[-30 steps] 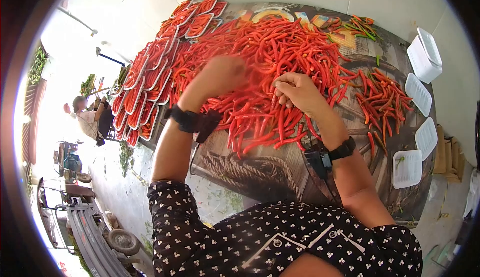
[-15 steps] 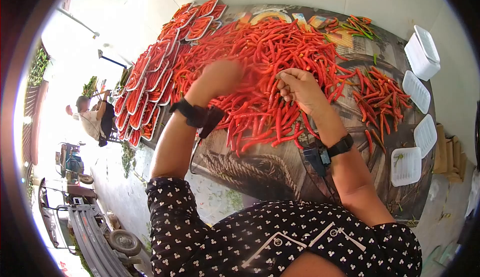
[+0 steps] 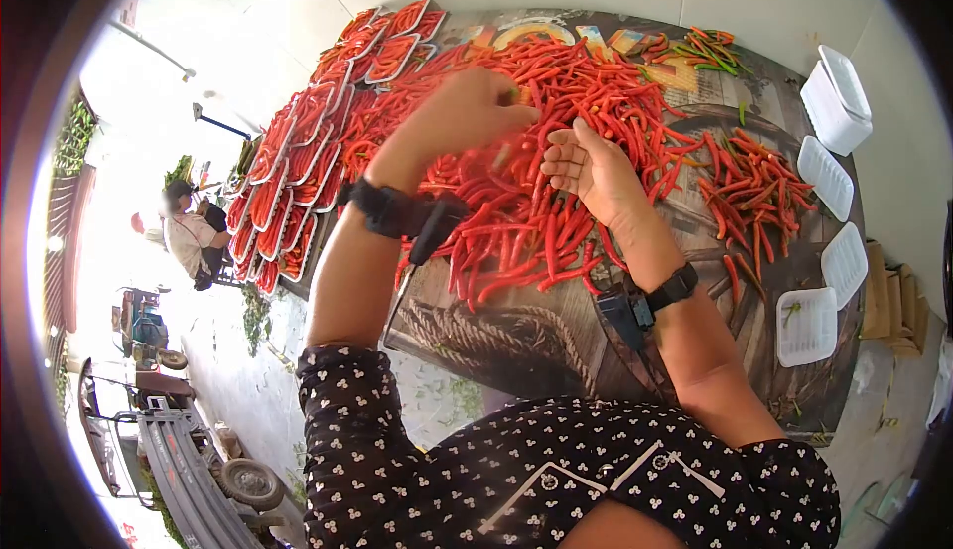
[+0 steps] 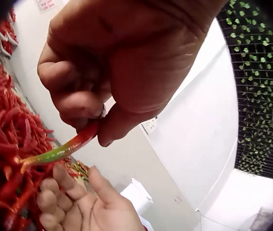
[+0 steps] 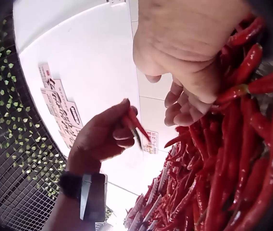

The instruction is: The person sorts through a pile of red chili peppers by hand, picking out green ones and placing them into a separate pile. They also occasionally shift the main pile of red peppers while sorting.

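My left hand (image 3: 462, 117) is over the large heap of red chili peppers (image 3: 516, 221). In the left wrist view it pinches one chili pepper (image 4: 62, 150) between thumb and fingers; this pepper is red near the fingers and turns green toward its orange stem end. My right hand (image 3: 593, 174) hovers over the heap's right part, palm turned toward the left hand, with relaxed fingers and thumb raised. In the right wrist view nothing shows in its fingers, and peppers lie close below them.
Trays filled with red chilies (image 3: 283, 167) are stacked along the table's left side. A smaller chili pile (image 3: 759, 192) lies to the right. Green and red chilies (image 3: 715, 53) lie at the back. Several white trays (image 3: 807, 328) line the right edge. Another person (image 3: 189, 236) sits beyond the table.
My left hand has swung up and right, closer to the right hand. The right hand's fingers, bent with the thumb against them before, have loosened and the palm shows more.
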Demonstrator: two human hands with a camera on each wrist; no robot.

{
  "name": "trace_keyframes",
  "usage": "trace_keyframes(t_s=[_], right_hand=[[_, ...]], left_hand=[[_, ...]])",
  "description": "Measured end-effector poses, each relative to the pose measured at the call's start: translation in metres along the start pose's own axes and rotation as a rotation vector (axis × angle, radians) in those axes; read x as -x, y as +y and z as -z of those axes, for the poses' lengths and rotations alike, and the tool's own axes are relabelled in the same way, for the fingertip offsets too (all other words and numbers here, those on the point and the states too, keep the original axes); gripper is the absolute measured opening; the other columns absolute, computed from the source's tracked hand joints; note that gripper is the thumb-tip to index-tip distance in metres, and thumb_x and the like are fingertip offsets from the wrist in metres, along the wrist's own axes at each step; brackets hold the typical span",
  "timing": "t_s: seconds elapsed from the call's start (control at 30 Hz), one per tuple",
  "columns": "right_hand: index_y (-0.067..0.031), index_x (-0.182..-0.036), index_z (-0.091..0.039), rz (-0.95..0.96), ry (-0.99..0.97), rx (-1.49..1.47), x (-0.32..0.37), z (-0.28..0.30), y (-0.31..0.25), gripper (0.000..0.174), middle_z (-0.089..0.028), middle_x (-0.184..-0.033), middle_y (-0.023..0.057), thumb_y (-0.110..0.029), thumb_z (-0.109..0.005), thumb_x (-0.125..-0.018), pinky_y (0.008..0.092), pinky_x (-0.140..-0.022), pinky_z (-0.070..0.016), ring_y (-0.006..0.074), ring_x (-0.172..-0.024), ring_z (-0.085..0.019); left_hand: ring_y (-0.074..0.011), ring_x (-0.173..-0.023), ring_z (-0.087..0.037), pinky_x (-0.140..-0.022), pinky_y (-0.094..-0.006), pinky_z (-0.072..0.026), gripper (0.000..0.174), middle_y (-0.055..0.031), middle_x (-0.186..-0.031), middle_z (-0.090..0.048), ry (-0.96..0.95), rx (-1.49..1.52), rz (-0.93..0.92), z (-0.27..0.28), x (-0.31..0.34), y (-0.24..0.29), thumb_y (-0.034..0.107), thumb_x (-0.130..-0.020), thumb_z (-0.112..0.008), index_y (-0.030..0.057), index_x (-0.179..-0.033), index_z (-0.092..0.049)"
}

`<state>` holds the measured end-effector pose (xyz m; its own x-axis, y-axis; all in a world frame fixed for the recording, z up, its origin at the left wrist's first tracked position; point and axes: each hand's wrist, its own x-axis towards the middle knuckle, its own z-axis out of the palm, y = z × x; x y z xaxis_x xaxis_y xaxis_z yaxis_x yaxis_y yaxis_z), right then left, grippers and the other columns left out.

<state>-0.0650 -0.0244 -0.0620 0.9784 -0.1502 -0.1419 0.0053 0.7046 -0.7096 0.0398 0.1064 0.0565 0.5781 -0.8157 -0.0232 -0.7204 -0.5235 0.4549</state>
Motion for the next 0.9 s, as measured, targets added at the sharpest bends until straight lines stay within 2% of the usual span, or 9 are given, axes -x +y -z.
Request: trace_keyframes(t_s=[0.13, 0.23, 0.3, 0.4, 0.5, 0.63, 0.7, 0.8, 0.9], right_hand=[[-0.0039, -0.096, -0.055, -0.017, -0.031, -0.101, -0.002, 0.004, -0.003, 0.042, -0.058, -0.077, 0.0046, -0.044, -0.045, -0.088, 0.0253, -0.055, -0.0448, 0.013, -0.064, -0.055], [-0.0056, -0.097, -0.053, -0.078, 0.007, -0.115, -0.007, 0.012, -0.002, 0.043, -0.054, -0.07, 0.0021, -0.046, -0.038, -0.089, 0.0218, -0.045, -0.0343, 0.0101, -0.055, -0.05], [-0.0051, -0.096, -0.053, -0.093, 0.014, -0.185, -0.011, 0.018, -0.002, 0.043, -0.053, -0.068, 0.0019, -0.045, -0.037, -0.09, 0.0218, -0.043, -0.0327, 0.0098, -0.052, -0.048], [-0.0043, -0.094, -0.052, -0.099, -0.017, -0.289, -0.012, 0.022, -0.001, 0.043, -0.051, -0.066, 0.0019, -0.044, -0.037, -0.091, 0.0217, -0.041, -0.0311, 0.0095, -0.047, -0.044], [-0.004, -0.093, -0.053, -0.08, -0.019, -0.291, -0.009, 0.018, -0.001, 0.041, -0.051, -0.065, 0.0023, -0.042, -0.036, -0.091, 0.0214, -0.04, -0.0312, 0.0094, -0.046, -0.042], [-0.0038, -0.091, -0.053, -0.091, 0.059, -0.154, -0.006, 0.011, -0.005, 0.04, -0.051, -0.065, 0.0022, -0.04, -0.037, -0.091, 0.0205, -0.04, -0.0309, 0.0091, -0.048, -0.043], [-0.0037, -0.092, -0.053, -0.094, 0.045, -0.139, -0.01, 0.016, -0.003, 0.039, -0.051, -0.065, 0.0021, -0.04, -0.038, -0.091, 0.0202, -0.04, -0.0312, 0.0092, -0.049, -0.044], [-0.0034, -0.095, -0.053, -0.091, 0.022, -0.111, -0.009, 0.016, -0.001, 0.038, -0.051, -0.065, 0.002, -0.039, -0.039, -0.091, 0.0196, -0.04, -0.0316, 0.0095, -0.051, -0.045], [-0.0031, -0.099, -0.052, -0.069, 0.041, -0.12, -0.001, 0.005, -0.005, 0.038, -0.051, -0.065, 0.0023, -0.038, -0.039, -0.091, 0.0192, -0.039, -0.0319, 0.0099, -0.052, -0.047]], left_hand=[[-0.007, -0.051, -0.045, -0.047, -0.0255, -0.0378, 0.034, -0.0037, -0.052, -0.047, -0.071, 0.228, -0.001, -0.023, -0.018, 0.013, 0.029, -0.078, -0.059, -0.0015, -0.064, -0.053], [-0.0151, -0.055, -0.056, -0.053, -0.0302, -0.0446, 0.028, -0.0095, -0.058, -0.056, 0.072, 0.2, 0.005, -0.035, -0.043, -0.022, 0.027, -0.078, -0.057, 0.0006, -0.071, -0.059], [-0.0275, -0.062, -0.059, -0.06, -0.0371, -0.0462, 0.022, -0.0144, -0.068, -0.06, 0.086, -0.397, -0.047, -0.038, -0.052, -0.049, 0.024, -0.076, -0.054, 0.0051, -0.08, -0.063], [-0.0342, -0.072, -0.058, -0.066, -0.0418, -0.046, 0.024, -0.0161, -0.075, -0.061, -0.012, -0.485, -0.048, -0.049, -0.041, -0.062, 0.026, -0.076, -0.05, 0.0061, -0.079, -0.064], [-0.0327, -0.073, -0.058, -0.067, -0.04, -0.0455, 0.022, -0.016, -0.079, -0.061, -0.078, -0.385, -0.157, -0.046, -0.032, -0.06, 0.022, -0.074, -0.051, 0.0072, -0.085, -0.063], [-0.0291, -0.073, -0.059, -0.067, -0.0382, -0.0454, 0.021, -0.0154, -0.08, -0.061, -0.221, -0.422, -0.101, -0.032, -0.017, -0.051, 0.019, -0.073, -0.054, 0.0053, -0.087, -0.062], [-0.0197, -0.07, -0.058, -0.065, -0.0335, -0.0452, 0.02, -0.0112, -0.077, -0.062, -0.158, -0.235, 0.073, -0.023, -0.008, -0.049, 0.015, -0.074, -0.057, 0.0013, -0.089, -0.061], [-0.0199, -0.064, -0.059, -0.06, -0.0319, -0.0451, 0.025, -0.0107, -0.066, -0.061, 0.037, 0.115, 0.022, -0.011, 0.002, -0.046, 0.024, -0.077, -0.056, -0.0004, -0.078, -0.062], [-0.0119, -0.067, -0.055, -0.062, -0.0274, -0.0444, 0.022, -0.0059, -0.07, -0.059, 0.042, 0.179, -0.001, -0.015, 0.004, -0.019, 0.018, -0.077, -0.058, -0.0022, -0.086, -0.061]])
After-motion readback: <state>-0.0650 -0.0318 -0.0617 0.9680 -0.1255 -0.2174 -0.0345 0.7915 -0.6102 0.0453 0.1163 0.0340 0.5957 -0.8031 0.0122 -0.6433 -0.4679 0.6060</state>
